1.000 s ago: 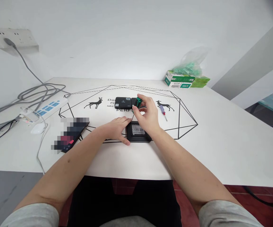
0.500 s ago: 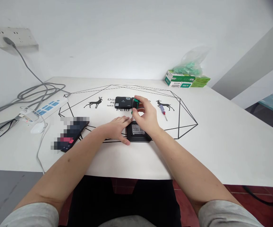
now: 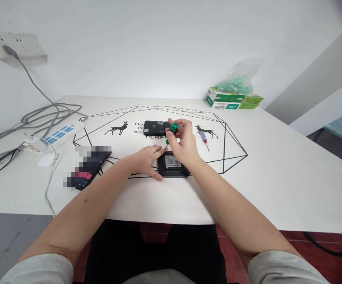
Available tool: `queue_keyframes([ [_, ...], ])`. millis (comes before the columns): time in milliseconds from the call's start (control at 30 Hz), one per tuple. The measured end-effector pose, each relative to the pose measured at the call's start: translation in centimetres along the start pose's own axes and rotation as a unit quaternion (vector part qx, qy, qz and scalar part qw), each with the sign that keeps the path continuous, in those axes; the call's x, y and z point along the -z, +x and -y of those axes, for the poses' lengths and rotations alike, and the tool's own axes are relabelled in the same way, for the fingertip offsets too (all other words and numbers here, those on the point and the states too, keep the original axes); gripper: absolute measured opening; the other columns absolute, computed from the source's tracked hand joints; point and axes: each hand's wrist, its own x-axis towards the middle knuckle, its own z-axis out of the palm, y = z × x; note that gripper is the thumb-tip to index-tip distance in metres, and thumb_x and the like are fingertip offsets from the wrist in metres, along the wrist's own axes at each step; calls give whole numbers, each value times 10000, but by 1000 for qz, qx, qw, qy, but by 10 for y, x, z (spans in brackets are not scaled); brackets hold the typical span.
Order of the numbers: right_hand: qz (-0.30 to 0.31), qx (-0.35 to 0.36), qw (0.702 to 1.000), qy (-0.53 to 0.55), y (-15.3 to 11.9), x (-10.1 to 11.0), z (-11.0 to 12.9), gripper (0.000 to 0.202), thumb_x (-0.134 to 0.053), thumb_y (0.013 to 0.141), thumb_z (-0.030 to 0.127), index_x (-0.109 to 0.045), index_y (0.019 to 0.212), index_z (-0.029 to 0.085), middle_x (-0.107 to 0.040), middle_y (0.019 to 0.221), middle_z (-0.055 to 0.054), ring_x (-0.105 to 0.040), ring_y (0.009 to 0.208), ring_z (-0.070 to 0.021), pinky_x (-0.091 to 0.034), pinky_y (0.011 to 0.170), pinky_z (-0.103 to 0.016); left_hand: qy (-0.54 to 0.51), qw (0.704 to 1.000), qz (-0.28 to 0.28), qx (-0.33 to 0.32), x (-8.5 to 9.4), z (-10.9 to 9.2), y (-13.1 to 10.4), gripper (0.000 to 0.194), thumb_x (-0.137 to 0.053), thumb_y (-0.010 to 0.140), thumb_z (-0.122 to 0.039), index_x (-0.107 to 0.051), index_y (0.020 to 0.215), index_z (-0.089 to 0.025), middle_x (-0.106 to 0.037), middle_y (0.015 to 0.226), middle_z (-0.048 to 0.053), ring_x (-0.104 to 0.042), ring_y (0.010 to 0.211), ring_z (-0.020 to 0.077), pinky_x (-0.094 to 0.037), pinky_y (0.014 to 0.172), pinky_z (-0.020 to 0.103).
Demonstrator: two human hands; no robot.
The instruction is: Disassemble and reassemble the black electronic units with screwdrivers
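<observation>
The right hand (image 3: pixel 185 142) is grasping a green screwdriver (image 3: pixel 174 127) by its handle, and the thin shaft is pointing down at the far left corner of a black box (image 3: pixel 174 172). The box is lying flat on the tabletop (image 3: pixel 248 185), its pale label (image 3: pixel 171 161) facing up. The left hand (image 3: pixel 146 160) is spreading along the box's left edge, thumb by the near corner, closing round nothing. This seems to be giving a good brace against twisting. Because a forefinger is resting just beside the shaft, a slip could be catching it; bracing slightly lower would probably be safer. Whether the tip is seating properly, I cannot tell. Working well here likely means holding the shaft square to the box, pressing straight down and turning slowly.
</observation>
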Motion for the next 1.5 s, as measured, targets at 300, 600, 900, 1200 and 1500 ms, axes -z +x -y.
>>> queue_keyframes([
  [300,-62,105,988,-92,3,4,-1,400,-460,1024,168,-702,1314,299,-581,1051,-61,-656,1016,-238,-624,977,-519,3,1000,-13,-17,0,-1,0,1404,-698,764,-994,-212,1802,-184,-216,1839,237,-198,1673,542,-218,1345,667],
  [600,-36,68,993,-84,3,2,0,406,-765,937,331,-652,1325,282,-725,1172,-71,-707,907,-228,-686,866,-486,2,1000,-16,-25,-2,3,1,1423,-755,744,-973,-204,1803,-198,-213,1846,222,-211,1684,505,-215,1361,620],
  [900,5,5,1000,-18,-1,0,2,538,-554,958,196,-536,1486,301,-729,1406,-108,-791,1156,-263,-699,1029,-533,-1,1000,-15,-19,-1,1,2,1441,-759,727,-979,-220,1800,-184,-232,1837,227,-229,1671,517,-227,1355,621],
  [1200,-32,18,995,-96,4,2,-4,517,-800,894,390,-604,1364,295,-681,1205,-90,-694,949,-251,-698,788,-480,1,1000,-17,-26,-1,1,1,1391,-739,761,-973,-214,1799,-210,-231,1840,218,-230,1676,499,-222,1350,619],
  [1500,6,5,1000,-20,0,1,3,467,-542,991,243,-506,1452,306,-700,1387,-110,-741,1141,-260,-682,932,-501,0,1000,-18,-25,1,0,2,1427,-769,732,-967,-240,1791,-171,-258,1826,236,-248,1666,513,-240,1351,612],
])
